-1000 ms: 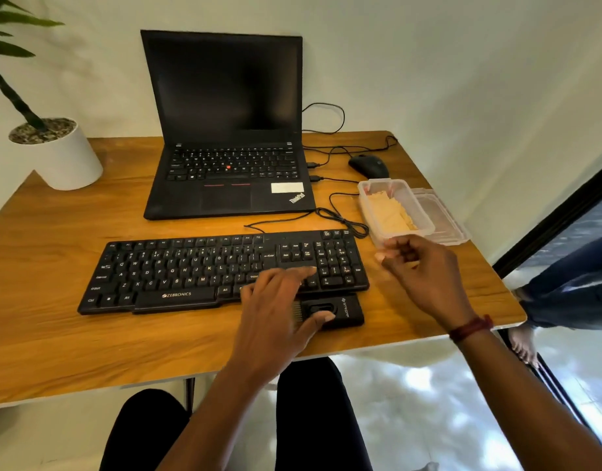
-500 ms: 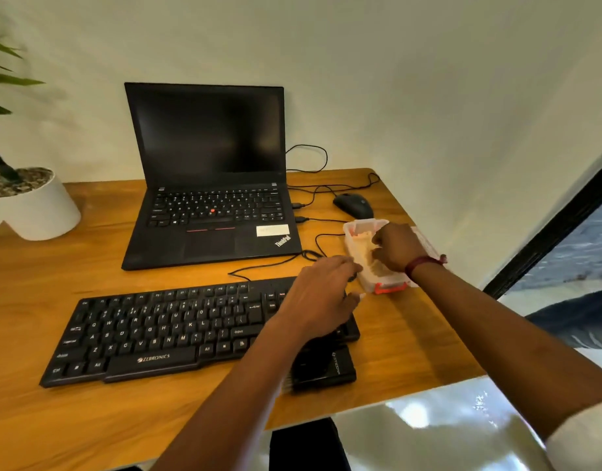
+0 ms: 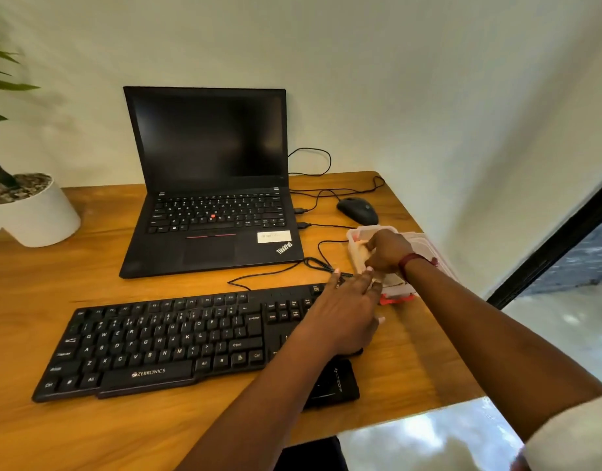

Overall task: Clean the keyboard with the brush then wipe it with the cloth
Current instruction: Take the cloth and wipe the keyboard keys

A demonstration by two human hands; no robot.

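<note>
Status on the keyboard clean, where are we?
Brushing looks done: the brush lies on the desk by the keyboard, out of hand. In hand: right hand is in the clear container, fingers curled on the cloth; left hand touches its near end. Left: wiping the keyboard.

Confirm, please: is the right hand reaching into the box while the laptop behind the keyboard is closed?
Not quite: the head view shows the laptop open, its screen dark. The right hand is indeed reaching into the box, with the laptop behind the keyboard.
</note>
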